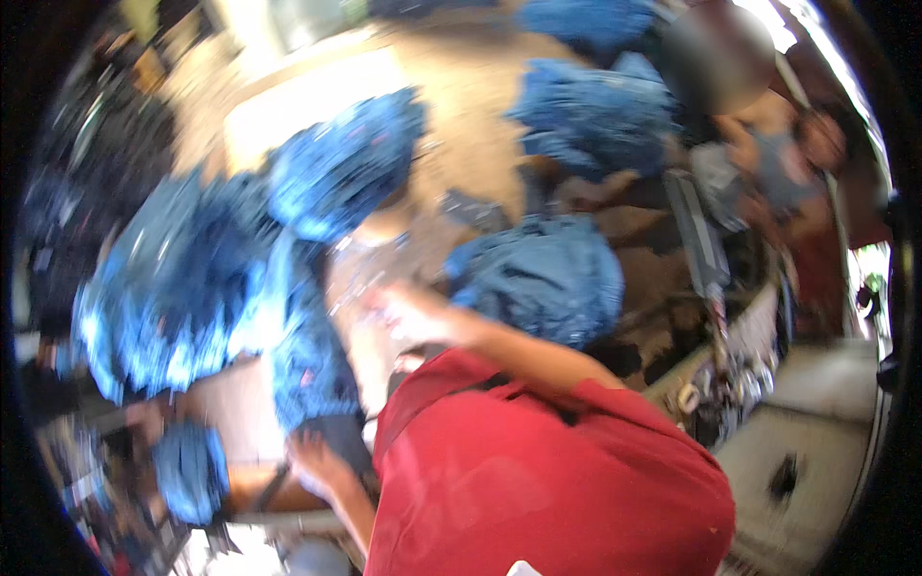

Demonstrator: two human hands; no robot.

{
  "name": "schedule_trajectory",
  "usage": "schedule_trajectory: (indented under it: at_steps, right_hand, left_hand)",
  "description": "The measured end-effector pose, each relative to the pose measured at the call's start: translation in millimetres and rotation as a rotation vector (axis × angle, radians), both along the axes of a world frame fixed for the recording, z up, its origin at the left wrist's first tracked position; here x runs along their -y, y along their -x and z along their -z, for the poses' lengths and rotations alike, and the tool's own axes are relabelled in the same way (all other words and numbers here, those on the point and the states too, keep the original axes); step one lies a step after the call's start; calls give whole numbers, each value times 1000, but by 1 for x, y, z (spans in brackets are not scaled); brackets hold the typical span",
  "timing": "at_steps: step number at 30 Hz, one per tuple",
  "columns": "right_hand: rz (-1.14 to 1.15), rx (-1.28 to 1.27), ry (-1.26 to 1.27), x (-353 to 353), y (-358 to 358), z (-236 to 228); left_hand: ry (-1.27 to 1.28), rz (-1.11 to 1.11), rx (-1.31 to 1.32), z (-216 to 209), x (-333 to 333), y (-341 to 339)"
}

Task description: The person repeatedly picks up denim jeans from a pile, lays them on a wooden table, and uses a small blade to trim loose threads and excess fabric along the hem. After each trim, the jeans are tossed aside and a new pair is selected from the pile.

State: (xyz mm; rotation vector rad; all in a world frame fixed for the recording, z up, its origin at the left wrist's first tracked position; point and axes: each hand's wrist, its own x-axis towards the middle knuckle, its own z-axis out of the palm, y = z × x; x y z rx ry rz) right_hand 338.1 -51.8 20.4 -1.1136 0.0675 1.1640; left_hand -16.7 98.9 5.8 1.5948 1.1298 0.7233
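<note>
My left hand [319, 465] is low on the left, at the lower end of a long strip of blue denim [309, 360] and next to dark cloth [338, 437]. Its fingers look stretched and slightly apart, though blurred. In the middle, my right hand [401, 309] reaches out from the red sleeve. Motion smears its fingers, so whether it grips anything does not show. Beside my right forearm lies a bundle of blue denim [538, 278]. A larger denim heap [178, 283] spreads to the left, with another denim bundle [346, 163] beyond my right hand.
More denim piles [595, 115] lie at the far right, near another person [783, 168] sitting there. A small denim bundle [190, 472] is at the lower left. Dark piled material [91, 182] fills the left edge. Metal machine parts [725, 389] stand on the right beside a pale panel [797, 461].
</note>
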Motion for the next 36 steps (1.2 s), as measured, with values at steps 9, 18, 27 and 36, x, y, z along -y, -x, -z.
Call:
schedule_trajectory:
  at_steps: [9, 18, 27, 36]
  right_hand:
    - [255, 65, 60, 80, -44, -18]
    - [360, 510, 632, 257, 21, 5]
    - [218, 581, 1550, 404, 220, 30]
    - [233, 448, 1436, 422, 329, 52]
  left_hand:
    - [-682, 327, -365, -67, -19, -116]
    - [-534, 659, -219, 4, 7, -219]
    - [-368, 731, -242, 136, 23, -285]
    - [255, 255, -607, 351, -23, -276]
